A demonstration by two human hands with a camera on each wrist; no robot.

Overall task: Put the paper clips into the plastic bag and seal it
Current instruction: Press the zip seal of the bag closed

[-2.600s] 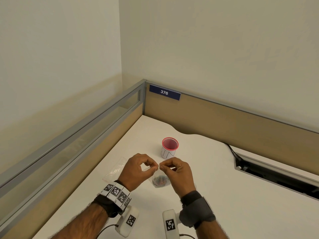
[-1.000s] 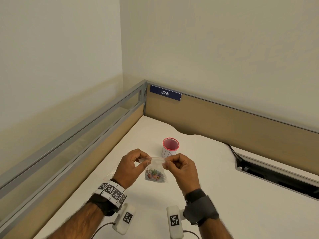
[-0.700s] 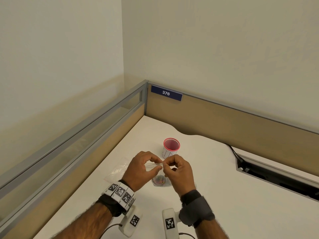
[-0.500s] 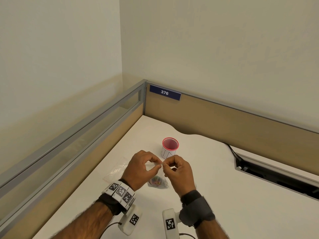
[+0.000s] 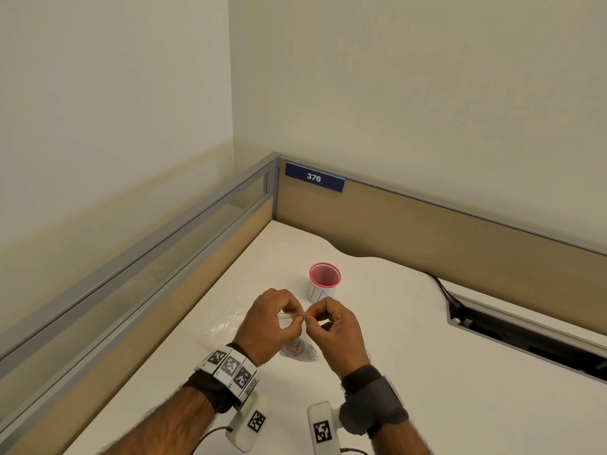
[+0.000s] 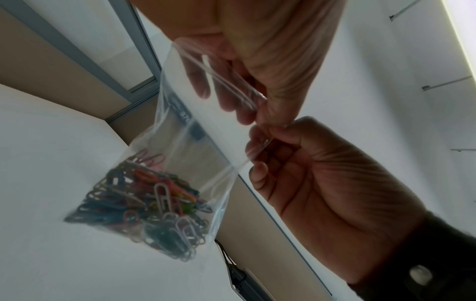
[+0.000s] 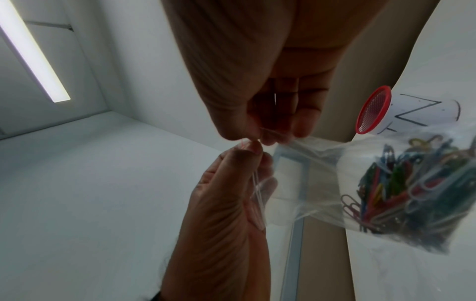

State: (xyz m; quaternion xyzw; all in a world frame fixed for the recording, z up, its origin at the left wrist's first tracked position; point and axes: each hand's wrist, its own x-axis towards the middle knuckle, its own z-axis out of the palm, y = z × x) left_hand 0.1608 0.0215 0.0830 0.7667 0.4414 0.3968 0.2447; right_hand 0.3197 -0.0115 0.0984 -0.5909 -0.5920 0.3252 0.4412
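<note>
A small clear plastic bag [image 6: 190,130] hangs above the white desk [image 5: 427,389], with several coloured paper clips [image 6: 144,203] heaped in its bottom. Both hands pinch its zip strip at the top. My left hand [image 5: 295,318] and right hand [image 5: 310,320] meet fingertip to fingertip on the strip. In the left wrist view the left hand [image 6: 260,114] holds the strip from above and the right hand [image 6: 262,140] pinches just beside it. In the right wrist view the clips [image 7: 401,183] sag to the right of the right hand [image 7: 260,138].
A red-rimmed white cup [image 5: 324,280] stands just beyond the hands. A second clear plastic bag [image 5: 226,323] lies flat on the desk to the left. Low partition walls close the desk's left and far sides; a cable slot [image 5: 525,336] opens at the right.
A second ago the hands pinched the strip a bag's width apart. They have since come together, and both pinches now touch at one spot on the strip.
</note>
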